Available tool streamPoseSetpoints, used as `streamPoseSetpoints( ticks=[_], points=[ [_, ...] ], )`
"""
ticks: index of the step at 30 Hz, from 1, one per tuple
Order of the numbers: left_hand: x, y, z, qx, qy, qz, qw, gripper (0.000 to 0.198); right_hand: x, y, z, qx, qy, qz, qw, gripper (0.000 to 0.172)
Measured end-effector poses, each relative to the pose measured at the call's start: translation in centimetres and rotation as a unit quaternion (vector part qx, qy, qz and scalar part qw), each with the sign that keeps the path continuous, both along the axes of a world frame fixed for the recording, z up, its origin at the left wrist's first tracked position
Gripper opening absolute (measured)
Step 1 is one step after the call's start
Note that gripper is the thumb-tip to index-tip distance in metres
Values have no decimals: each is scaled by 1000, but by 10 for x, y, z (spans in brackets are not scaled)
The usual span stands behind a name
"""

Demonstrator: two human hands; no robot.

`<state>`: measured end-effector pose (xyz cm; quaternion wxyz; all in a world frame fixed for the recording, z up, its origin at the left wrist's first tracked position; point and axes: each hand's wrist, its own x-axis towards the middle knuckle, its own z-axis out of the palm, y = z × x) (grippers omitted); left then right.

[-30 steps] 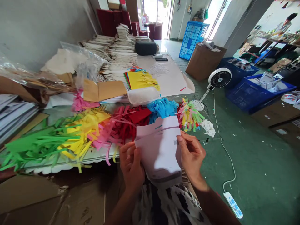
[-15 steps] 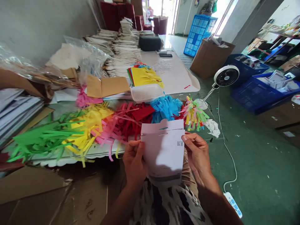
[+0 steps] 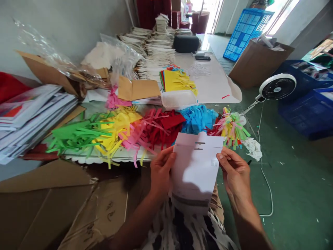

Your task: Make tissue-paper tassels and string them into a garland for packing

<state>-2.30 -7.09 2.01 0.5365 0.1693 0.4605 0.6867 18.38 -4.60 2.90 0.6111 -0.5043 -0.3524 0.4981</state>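
The **left hand** [image 3: 161, 172] and **right hand** [image 3: 235, 172] both hold a **folded white paper** [image 3: 195, 170] in front of the person's torso. The left fingers are curled and press against the paper's left edge. The right hand is partly closed, with its thumb and fingers pinching the right edge near the upper corner. The long axis of the paper runs almost vertically in the frame, from the lap toward the table, with its top leaning slightly right. Two short slits mark its upper part, and a grey band crosses its lower end. The right hand is nearer the top edge; the left hand sits slightly lower.

A **patterned garment** [image 3: 187, 229] covers the torso below the paper. **Flattened cardboard** [image 3: 52, 205] lies at lower left. Beyond the paper, **fringed paper strips** [image 3: 161, 128] in green, yellow, pink, red and blue lie along a **white scalloped table edge** [image 3: 104, 158]. A **plastic tub** [image 3: 179, 99] and **yellow fringed paper** [image 3: 178, 81] lie farther up the table. A **pedestal fan** [image 3: 277, 86] stands at right, with a **blue crate** [image 3: 247, 34] at upper right.
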Motion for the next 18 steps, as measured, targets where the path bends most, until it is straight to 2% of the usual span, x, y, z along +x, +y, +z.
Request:
streamPoseSetpoints(
  ticks=[4,6,9,14,18],
  points=[
    [-9,2,10,-32,-67,-76,994,40,5,-3,-6,12,-29,0,1000,33],
    [-10,3,13,-40,-85,-78,992,39,5,-4,-7,11,-24,-3,1000,34],
    [-8,4,9,-38,-82,-49,995,38,4,-5,-9,13,-22,-3,1000,34],
    [-10,2,-3,-30,-38,-24,999,34,3,-6,-13,28,-46,-9,998,24],
    [-20,-1,-9,-3,90,-37,995,29,4,-3,-11,16,-60,37,997,19]
  ],
)
